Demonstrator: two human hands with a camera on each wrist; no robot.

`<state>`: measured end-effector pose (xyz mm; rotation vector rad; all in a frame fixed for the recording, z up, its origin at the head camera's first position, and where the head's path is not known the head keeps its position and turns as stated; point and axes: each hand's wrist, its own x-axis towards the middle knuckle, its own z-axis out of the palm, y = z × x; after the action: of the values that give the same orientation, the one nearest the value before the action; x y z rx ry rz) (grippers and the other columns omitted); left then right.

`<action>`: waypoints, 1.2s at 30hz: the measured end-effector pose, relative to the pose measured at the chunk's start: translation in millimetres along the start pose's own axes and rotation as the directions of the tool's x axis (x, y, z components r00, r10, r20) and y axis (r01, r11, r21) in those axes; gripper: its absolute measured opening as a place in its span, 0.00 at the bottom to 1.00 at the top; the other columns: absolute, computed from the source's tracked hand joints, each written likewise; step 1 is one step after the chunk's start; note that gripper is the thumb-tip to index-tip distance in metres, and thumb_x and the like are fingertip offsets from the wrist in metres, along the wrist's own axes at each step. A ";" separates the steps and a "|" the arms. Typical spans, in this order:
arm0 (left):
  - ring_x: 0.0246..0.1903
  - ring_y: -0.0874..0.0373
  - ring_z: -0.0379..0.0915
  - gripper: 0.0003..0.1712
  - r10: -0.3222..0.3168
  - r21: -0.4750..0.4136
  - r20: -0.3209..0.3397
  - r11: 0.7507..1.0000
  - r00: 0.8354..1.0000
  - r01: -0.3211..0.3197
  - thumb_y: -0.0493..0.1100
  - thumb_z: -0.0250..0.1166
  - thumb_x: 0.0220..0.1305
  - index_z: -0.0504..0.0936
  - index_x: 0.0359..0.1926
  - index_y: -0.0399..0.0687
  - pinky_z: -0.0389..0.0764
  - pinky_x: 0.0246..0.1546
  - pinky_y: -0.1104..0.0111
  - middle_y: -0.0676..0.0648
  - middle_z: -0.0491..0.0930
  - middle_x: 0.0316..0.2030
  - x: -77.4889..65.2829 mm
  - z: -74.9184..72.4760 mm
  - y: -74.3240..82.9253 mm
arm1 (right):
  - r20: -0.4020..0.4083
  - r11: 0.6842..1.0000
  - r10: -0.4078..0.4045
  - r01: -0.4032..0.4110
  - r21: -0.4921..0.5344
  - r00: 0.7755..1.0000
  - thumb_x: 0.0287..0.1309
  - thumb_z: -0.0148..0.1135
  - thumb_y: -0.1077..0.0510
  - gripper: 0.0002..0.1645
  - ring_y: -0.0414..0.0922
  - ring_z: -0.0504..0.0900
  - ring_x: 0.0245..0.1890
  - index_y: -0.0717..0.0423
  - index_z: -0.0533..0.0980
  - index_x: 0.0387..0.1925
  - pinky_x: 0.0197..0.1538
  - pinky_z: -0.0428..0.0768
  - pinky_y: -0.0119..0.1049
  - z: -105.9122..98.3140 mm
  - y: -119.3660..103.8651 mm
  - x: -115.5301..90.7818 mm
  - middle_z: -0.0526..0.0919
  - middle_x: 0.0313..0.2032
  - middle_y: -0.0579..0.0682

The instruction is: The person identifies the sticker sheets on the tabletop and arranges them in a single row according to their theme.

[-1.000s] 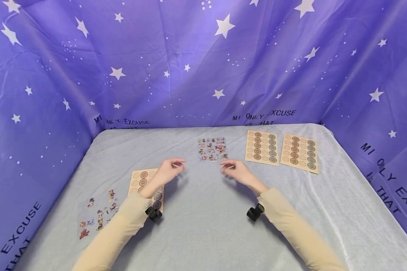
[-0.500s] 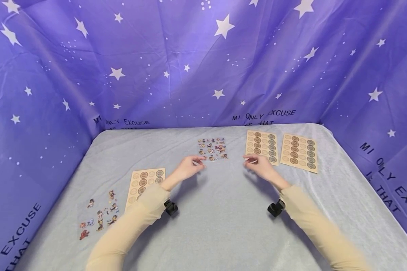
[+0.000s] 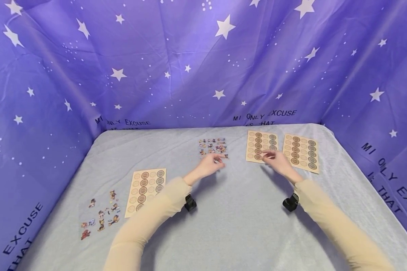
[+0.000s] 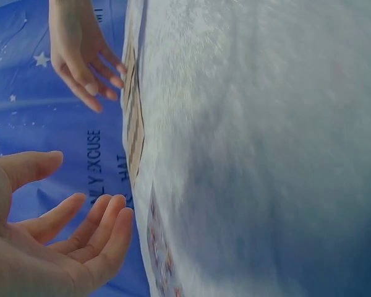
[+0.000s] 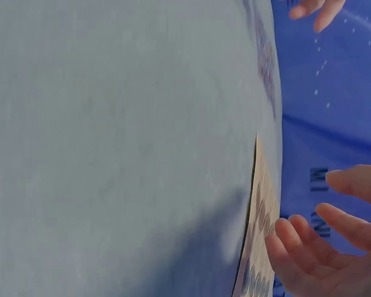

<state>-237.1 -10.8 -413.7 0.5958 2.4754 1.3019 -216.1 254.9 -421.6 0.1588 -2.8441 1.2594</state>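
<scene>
My left hand [image 3: 209, 165] hovers at the near edge of a clear sheet of small cartoon stickers [image 3: 211, 141], covering its front part in the head view. Its fingers [image 4: 114, 229] are loosely bent with nothing between them. Over the near edge of a tan sheet of round stickers [image 3: 262, 137] is my right hand [image 3: 279, 162], also holding nothing. In the right wrist view its fingers [image 5: 290, 247] are relaxed and overlap that tan sheet [image 5: 263, 204]. A second tan sheet [image 3: 302, 150] lies just right of it.
At the left of the grey cloth-covered table [image 3: 224, 233] lie another tan sheet of round stickers [image 3: 145, 190] and a clear sheet with larger cartoon stickers [image 3: 101, 216]. My left sleeve passes over that tan sheet's corner. A purple star-printed curtain [image 3: 203, 56] encloses the table's back and sides.
Both hands have moved to the right across the table, the left to the middle clear sticker sheet, the right to the tan sheet. The sheets have stayed in place.
</scene>
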 end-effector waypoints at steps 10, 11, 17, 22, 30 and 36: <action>0.32 0.50 0.76 0.21 -0.041 -0.096 -0.034 0.995 0.999 0.038 0.36 0.60 0.54 0.73 0.51 0.36 0.74 0.25 0.76 0.40 0.78 0.38 18.2 24.0 11.3 | -0.051 0.999 0.036 -0.036 -0.002 0.998 0.56 0.51 0.63 0.25 0.62 0.73 0.43 0.75 0.63 0.53 0.46 0.75 0.47 -10.4 13.4 13.2 0.73 0.42 0.70; 0.32 0.51 0.76 0.21 -0.045 -0.106 -0.043 0.994 0.998 0.040 0.36 0.60 0.54 0.74 0.51 0.36 0.74 0.25 0.76 0.40 0.78 0.37 21.0 27.0 11.9 | -0.059 0.999 0.037 -0.037 0.005 0.998 0.55 0.51 0.64 0.25 0.62 0.73 0.43 0.76 0.63 0.53 0.46 0.74 0.48 -11.5 14.7 14.7 0.73 0.43 0.71; 0.35 0.54 0.75 0.20 -0.071 -0.167 -0.073 0.984 0.995 0.058 0.35 0.59 0.55 0.74 0.51 0.37 0.75 0.27 0.75 0.41 0.78 0.38 36.8 42.0 15.4 | -0.103 0.998 0.069 -0.068 0.014 0.992 0.54 0.50 0.64 0.27 0.63 0.72 0.45 0.74 0.63 0.54 0.49 0.71 0.51 -17.5 25.9 22.9 0.72 0.43 0.72; 0.35 0.55 0.76 0.19 -0.062 -0.174 -0.132 0.984 0.989 0.039 0.34 0.60 0.53 0.76 0.49 0.38 0.76 0.30 0.76 0.43 0.79 0.37 48.4 51.0 16.5 | -0.107 0.993 0.121 -0.119 0.027 0.987 0.57 0.50 0.61 0.28 0.64 0.68 0.49 0.73 0.60 0.57 0.52 0.69 0.53 -21.5 30.7 27.7 0.67 0.49 0.73; 0.40 0.55 0.75 0.19 -0.067 -0.225 -0.178 0.974 0.982 0.026 0.34 0.59 0.54 0.76 0.49 0.41 0.77 0.39 0.71 0.45 0.78 0.41 77.8 71.9 -1.0 | -0.126 0.982 0.180 -0.170 0.089 0.976 0.56 0.51 0.59 0.32 0.63 0.66 0.52 0.71 0.58 0.59 0.55 0.66 0.52 -22.6 39.1 36.9 0.65 0.53 0.72; 0.36 0.65 0.75 0.19 0.023 -0.320 -0.229 0.942 0.973 -0.097 0.39 0.65 0.48 0.79 0.45 0.54 0.77 0.32 0.76 0.55 0.79 0.36 164.5 123.9 -94.1 | -0.156 0.974 0.206 -0.187 0.124 0.966 0.55 0.50 0.59 0.31 0.63 0.64 0.55 0.71 0.58 0.59 0.58 0.64 0.51 -22.9 44.2 44.1 0.64 0.54 0.72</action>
<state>-349.6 108.8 -569.5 0.4666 2.3374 1.8490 -265.0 297.7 -435.9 -0.2241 -2.7021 1.3891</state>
